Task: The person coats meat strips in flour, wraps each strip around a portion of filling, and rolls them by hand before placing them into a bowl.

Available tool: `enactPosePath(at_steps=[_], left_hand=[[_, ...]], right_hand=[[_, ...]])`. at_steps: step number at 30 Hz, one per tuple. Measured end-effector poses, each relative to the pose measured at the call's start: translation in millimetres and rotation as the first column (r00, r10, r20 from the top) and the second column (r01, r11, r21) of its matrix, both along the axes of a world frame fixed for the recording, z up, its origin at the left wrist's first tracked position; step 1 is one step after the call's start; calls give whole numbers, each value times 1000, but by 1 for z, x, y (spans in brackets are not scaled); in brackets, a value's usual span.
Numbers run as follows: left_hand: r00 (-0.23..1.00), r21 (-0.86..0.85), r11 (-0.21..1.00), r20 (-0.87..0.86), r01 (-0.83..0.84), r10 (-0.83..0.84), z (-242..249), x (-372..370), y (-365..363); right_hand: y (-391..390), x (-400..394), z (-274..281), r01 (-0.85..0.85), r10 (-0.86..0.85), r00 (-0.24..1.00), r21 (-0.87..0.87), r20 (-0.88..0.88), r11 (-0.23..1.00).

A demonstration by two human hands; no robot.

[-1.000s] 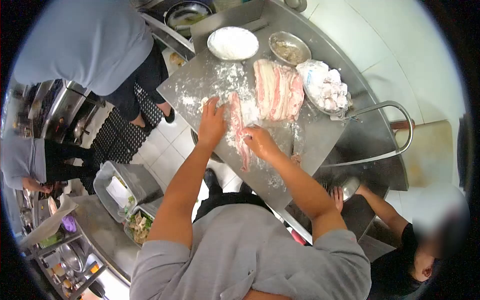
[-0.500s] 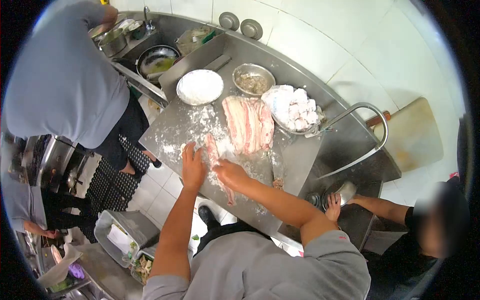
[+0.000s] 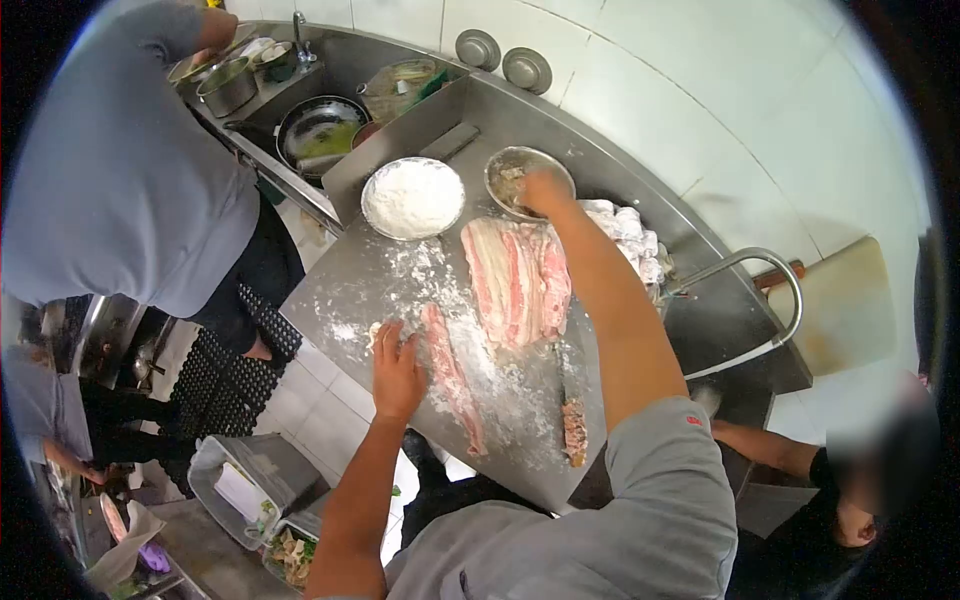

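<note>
A long strip of raw, fatty meat [image 3: 452, 380] lies on the floured steel worktop [image 3: 340, 285]. Just left of it, my left hand [image 3: 398, 378] rests on the steel, fingers stretched out, with a small whitish bit by the fingertips. My right hand [image 3: 543, 190] reaches into a metal bowl [image 3: 497, 165] holding a wet, brownish mixture; blur and the hand's own back hide its fingers. Below that bowl sits a stack of raw meat slices [image 3: 515, 280]. A bowl of white flour [image 3: 413, 198] stands to the left. Near my right forearm lies a knife with a crusted handle [image 3: 574, 432].
Floured white rolls [image 3: 630, 235] are piled behind my right arm. A curved tap [image 3: 770, 255] arches at the right. One person [image 3: 120, 150] stands at the left sink, which holds a pan [image 3: 320, 130]; another person's forearm [image 3: 765, 445] is at the right. A grey bin [image 3: 250, 480] is lower left.
My right hand has left the meat strip and moved up and right into the bowl of brownish mixture. My left hand stays beside the strip. The person at the right has drawn one hand back.
</note>
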State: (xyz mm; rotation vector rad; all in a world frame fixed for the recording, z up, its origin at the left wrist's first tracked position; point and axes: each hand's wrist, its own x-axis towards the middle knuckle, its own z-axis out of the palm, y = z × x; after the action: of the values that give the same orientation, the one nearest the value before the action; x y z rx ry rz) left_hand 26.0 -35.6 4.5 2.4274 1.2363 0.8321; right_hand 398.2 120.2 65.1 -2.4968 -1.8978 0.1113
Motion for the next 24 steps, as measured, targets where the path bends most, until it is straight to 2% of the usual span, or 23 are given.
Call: enactPosePath(at_steps=[3, 7, 10, 13, 14, 17, 20, 22, 24], left_hand=[[1000, -2, 1000, 8, 0, 0, -2, -1, 1], [1000, -27, 1000, 20, -12, 12, 0, 0, 1], [1000, -14, 1000, 21, -9, 9, -1, -2, 1], [999, -13, 1000, 35, 3, -2, 1, -1, 2], [999, -15, 1000, 39, 4, -3, 2, -2, 2], [1000, -38, 999, 30, 6, -5, -1, -2, 3], [1000, -40, 999, 31, 0, 1, 3, -3, 1], [999, -33, 999, 39, 5, -3, 3, -2, 1], [1000, -34, 999, 26, 2, -1, 7, -3, -1]], right_hand=[[23, 12, -37, -9, 9, 1000, -9, -4, 1000], [22, 23, -30, 35, -36, 998, -19, -45, 999], [18, 46, -20, 73, 4, 942, 218, -336, 973], [10, 36, 29, 163, -52, 826, 150, -561, 975], [7, 23, 48, 224, -116, 727, 74, -677, 972], [8, -10, 70, -18, 172, 595, 201, -785, 979], [20, -64, 58, -169, 279, 412, 229, -867, 959], [26, -93, 40, -341, 459, 481, 323, -747, 883], [26, -115, 27, -337, 439, 784, 293, -438, 895]])
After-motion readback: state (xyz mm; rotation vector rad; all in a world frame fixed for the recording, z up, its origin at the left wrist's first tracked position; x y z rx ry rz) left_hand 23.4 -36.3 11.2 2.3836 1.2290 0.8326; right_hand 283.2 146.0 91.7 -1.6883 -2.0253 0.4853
